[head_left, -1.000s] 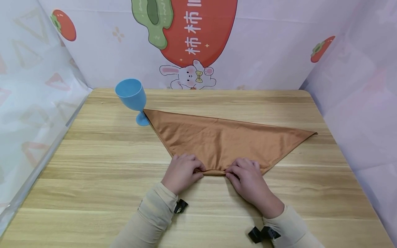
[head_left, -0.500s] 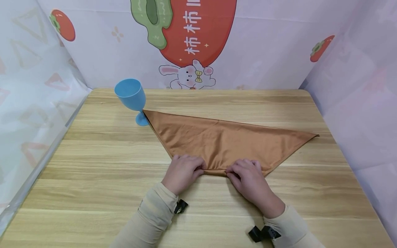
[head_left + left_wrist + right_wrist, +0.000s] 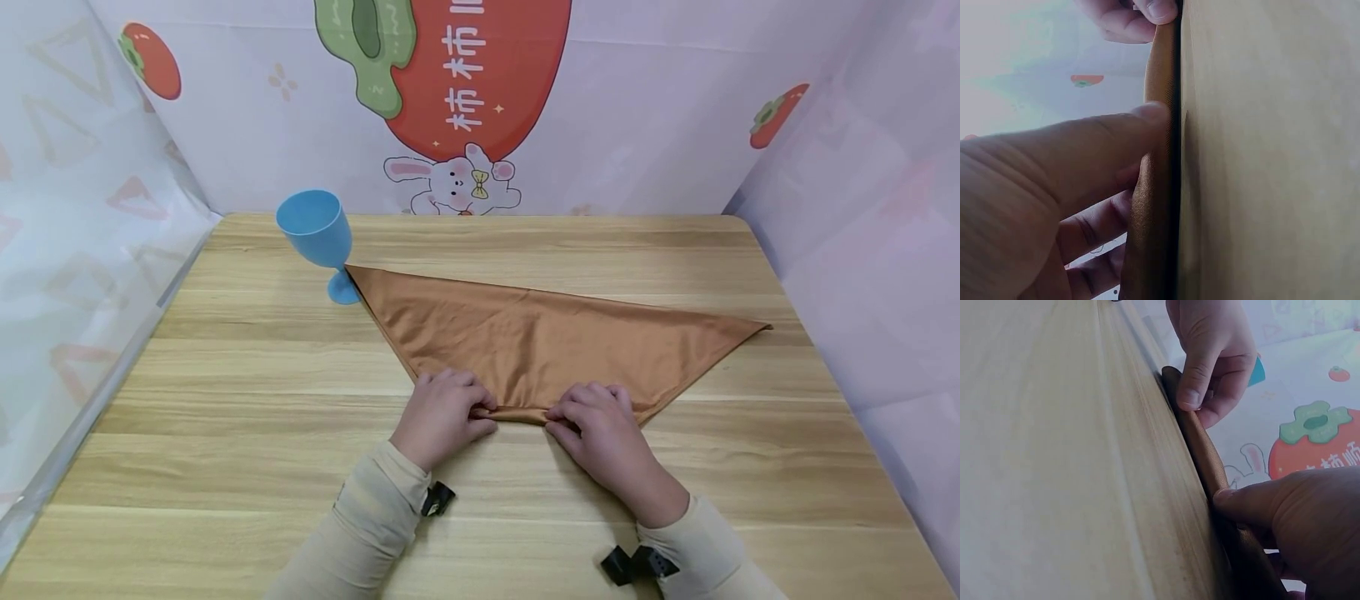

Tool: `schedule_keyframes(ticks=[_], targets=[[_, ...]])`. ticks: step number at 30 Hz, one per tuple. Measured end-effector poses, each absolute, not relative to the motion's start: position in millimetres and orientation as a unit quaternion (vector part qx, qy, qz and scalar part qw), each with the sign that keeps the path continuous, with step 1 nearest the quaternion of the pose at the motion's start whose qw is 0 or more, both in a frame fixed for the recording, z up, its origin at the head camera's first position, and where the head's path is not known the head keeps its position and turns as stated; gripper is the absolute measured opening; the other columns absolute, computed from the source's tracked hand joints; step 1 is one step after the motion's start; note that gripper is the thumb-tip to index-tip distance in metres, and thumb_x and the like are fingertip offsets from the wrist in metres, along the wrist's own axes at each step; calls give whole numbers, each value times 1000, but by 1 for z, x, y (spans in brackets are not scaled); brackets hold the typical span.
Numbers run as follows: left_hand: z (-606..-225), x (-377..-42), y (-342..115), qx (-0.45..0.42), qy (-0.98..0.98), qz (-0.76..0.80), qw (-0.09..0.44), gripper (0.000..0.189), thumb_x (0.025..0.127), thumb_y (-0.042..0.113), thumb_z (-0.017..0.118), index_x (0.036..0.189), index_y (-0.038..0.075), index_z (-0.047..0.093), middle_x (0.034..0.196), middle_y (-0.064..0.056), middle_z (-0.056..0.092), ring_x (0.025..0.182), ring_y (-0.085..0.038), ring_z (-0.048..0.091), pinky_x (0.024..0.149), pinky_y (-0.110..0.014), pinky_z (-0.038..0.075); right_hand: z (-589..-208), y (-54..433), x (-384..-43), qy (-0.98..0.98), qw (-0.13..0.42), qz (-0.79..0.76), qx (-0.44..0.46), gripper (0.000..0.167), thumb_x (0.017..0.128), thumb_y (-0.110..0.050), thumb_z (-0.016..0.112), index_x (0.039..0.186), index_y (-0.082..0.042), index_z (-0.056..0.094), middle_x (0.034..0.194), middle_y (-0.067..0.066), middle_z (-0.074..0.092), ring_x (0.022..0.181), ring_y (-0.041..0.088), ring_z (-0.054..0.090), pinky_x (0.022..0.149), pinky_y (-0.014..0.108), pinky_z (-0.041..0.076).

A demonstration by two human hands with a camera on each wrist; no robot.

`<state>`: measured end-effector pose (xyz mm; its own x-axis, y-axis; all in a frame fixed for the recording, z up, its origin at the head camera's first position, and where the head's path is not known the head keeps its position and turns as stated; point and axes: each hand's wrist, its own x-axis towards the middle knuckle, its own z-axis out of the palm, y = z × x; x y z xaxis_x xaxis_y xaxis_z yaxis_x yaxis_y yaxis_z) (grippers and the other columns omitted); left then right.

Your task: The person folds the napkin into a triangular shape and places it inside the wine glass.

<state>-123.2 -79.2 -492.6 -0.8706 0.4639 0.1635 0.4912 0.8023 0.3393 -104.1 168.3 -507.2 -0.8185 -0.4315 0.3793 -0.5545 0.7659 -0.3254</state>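
Observation:
A brown satin-like cloth [image 3: 585, 346] lies on the table, folded to a long shape with pointed ends at far left and right. Its near edge is rolled into a narrow band. My left hand [image 3: 442, 417] pinches that rolled edge left of centre, thumb on the near side and fingers over the top. A short way to the right, my right hand [image 3: 603, 437] pinches the same edge. Both wrist views show the roll [image 3: 1207, 453] between thumb and fingers. The fingers partly hide the cloth beneath them.
A blue goblet [image 3: 318, 229] stands upright at the back left, its foot touching or close to the cloth's left point. The wooden table [image 3: 225, 433] backs onto a printed white sheet [image 3: 637, 108], with more sheeting along both sides.
The rolled edge between my hands has turned slightly away from me, and my left thumb and fingers have shifted on it. The cloth's right point slid a little rightward.

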Motion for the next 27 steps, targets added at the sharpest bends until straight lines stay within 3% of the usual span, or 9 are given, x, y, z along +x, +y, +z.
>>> schedule_keyframes(ticks=[10, 19, 22, 27], targets=[[-494, -124, -78, -256, -949, -176, 52, 4, 88, 30, 78, 87, 27, 76, 90, 13, 69, 86, -15, 60, 79, -40, 40, -508, 167, -103, -933, 135, 208, 260, 11, 82, -17, 83, 84, -17, 73, 87, -7, 64, 88, 18, 59, 85, 47, 34], [-494, -123, -79, -267, -945, -174, 73, 5, 92, 29, 74, 94, 26, 76, 93, 11, 71, 85, -17, 62, 77, -41, 40, -506, 167, -104, -928, 146, 207, 271, 14, 76, -19, 88, 83, -15, 78, 91, -4, 63, 91, 20, 59, 85, 46, 34], [-494, -124, -79, -260, -948, -174, 63, 1, 93, 27, 72, 93, 26, 71, 93, 11, 71, 82, -16, 60, 77, -41, 40, -507, 168, -104, -926, 152, 208, 276, 12, 78, -17, 87, 84, -14, 77, 89, -5, 64, 90, 19, 60, 84, 46, 34], [-493, -125, -78, -251, -948, -190, 49, 14, 94, 23, 71, 87, 28, 60, 87, 15, 67, 77, -14, 56, 75, -40, 38, -507, 168, -104, -925, 156, 212, 275, 12, 80, -16, 84, 85, -15, 74, 85, -6, 66, 87, 19, 60, 84, 46, 35]])
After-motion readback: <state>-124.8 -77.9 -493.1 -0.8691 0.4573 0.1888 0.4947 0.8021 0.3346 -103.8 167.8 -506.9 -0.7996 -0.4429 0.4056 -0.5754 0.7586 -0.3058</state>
